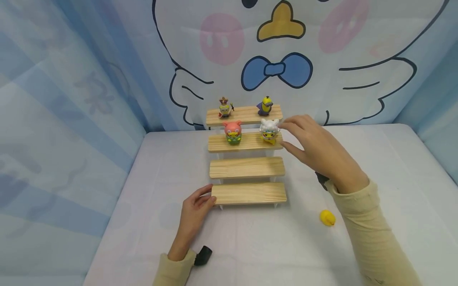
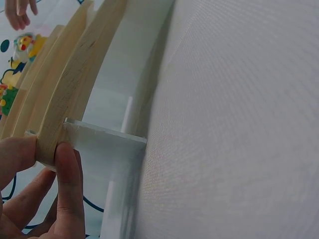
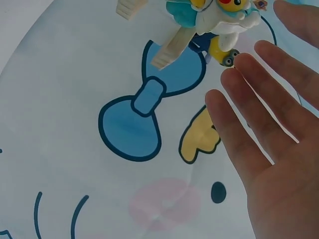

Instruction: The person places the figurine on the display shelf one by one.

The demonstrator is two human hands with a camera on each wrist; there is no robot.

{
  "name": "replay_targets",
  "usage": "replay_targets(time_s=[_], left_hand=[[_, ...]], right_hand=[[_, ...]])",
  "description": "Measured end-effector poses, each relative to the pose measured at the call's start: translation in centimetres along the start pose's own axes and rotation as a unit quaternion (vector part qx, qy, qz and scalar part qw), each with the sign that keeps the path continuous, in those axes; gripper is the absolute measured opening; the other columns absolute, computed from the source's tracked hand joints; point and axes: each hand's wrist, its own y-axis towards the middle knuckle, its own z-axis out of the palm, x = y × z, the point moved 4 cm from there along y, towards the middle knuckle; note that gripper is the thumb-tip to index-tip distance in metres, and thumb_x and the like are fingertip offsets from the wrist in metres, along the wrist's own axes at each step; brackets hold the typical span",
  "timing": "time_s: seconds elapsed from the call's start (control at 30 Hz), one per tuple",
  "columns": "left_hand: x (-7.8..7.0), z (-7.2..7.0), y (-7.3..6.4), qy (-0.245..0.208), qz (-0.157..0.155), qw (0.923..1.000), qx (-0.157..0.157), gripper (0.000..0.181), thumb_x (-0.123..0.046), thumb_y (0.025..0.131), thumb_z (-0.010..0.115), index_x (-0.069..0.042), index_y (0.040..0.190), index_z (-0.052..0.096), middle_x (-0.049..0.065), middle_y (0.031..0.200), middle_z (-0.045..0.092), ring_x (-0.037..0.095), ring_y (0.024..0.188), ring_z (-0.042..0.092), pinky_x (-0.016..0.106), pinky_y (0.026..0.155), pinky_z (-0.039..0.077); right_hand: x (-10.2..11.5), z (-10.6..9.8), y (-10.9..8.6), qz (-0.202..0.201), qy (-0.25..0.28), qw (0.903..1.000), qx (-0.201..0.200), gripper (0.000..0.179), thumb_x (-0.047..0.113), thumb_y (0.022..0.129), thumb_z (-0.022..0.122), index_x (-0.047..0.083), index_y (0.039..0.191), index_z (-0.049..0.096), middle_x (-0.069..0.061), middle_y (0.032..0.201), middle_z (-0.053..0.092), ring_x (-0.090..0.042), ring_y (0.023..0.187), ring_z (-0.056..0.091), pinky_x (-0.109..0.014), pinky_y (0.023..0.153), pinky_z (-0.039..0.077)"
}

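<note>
A four-step wooden display stand (image 1: 247,167) stands on the white table. My left hand (image 1: 193,214) pinches the left end of its lowest board (image 2: 62,94) between thumb and fingers. Beside the white-hooded yellow figurine (image 1: 269,131), on the right of the second step from the top, is my right hand (image 1: 320,149). Its fingers are extended and spread, and the right wrist view shows nothing held in them. A pink-and-green figurine (image 1: 233,133) shares that step. Up on the top board are a crowned yellow figurine (image 1: 224,108) and a yellow figurine with a purple cape (image 1: 265,106).
On the table (image 1: 150,198), right of the stand, lies a small yellow toy (image 1: 327,217) near the right sleeve. A printed cloth backdrop (image 1: 279,71) with a cartoon character hangs close behind the top step. Blue curtain cloth (image 1: 64,139) borders the left side.
</note>
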Motion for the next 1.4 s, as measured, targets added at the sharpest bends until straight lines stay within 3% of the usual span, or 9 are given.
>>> replay_targets(time_s=[0.37, 0.9, 1.4], left_hand=[[0.0, 0.0, 0.0, -0.001, -0.007, 1.0000, -0.003, 0.044, -0.002, 0.091, 0.070, 0.006, 0.133, 0.058, 0.024, 0.132, 0.059, 0.009, 0.101, 0.066, 0.018, 0.083, 0.056], [0.1, 0.0, 0.0, -0.005, -0.005, 1.0000, -0.007, 0.044, 0.000, 0.090, 0.070, 0.007, 0.132, 0.058, 0.024, 0.131, 0.059, 0.008, 0.098, 0.067, 0.018, 0.082, 0.056], [0.1, 0.1, 0.0, -0.008, -0.011, 0.9999, -0.009, 0.043, -0.001, 0.090, 0.071, 0.003, 0.131, 0.060, 0.021, 0.130, 0.061, 0.009, 0.098, 0.067, 0.019, 0.081, 0.056]], right_hand=[[-0.4, 0.4, -2.4, 0.007, -0.009, 0.9999, 0.003, 0.045, 0.006, 0.083, 0.079, -0.002, 0.124, 0.062, -0.017, 0.123, 0.061, -0.033, 0.115, 0.056, -0.050, 0.093, 0.053], [-1.1, 1.8, -5.4, 0.054, -0.037, 0.9953, 0.071, 0.047, 0.013, 0.083, 0.082, 0.002, 0.124, 0.063, -0.014, 0.122, 0.062, -0.030, 0.115, 0.058, -0.047, 0.093, 0.055], [-1.0, 3.1, -7.8, 0.019, -0.041, 0.9967, 0.068, 0.043, 0.011, 0.079, 0.084, 0.001, 0.118, 0.066, -0.013, 0.114, 0.065, -0.028, 0.104, 0.062, -0.045, 0.084, 0.058]])
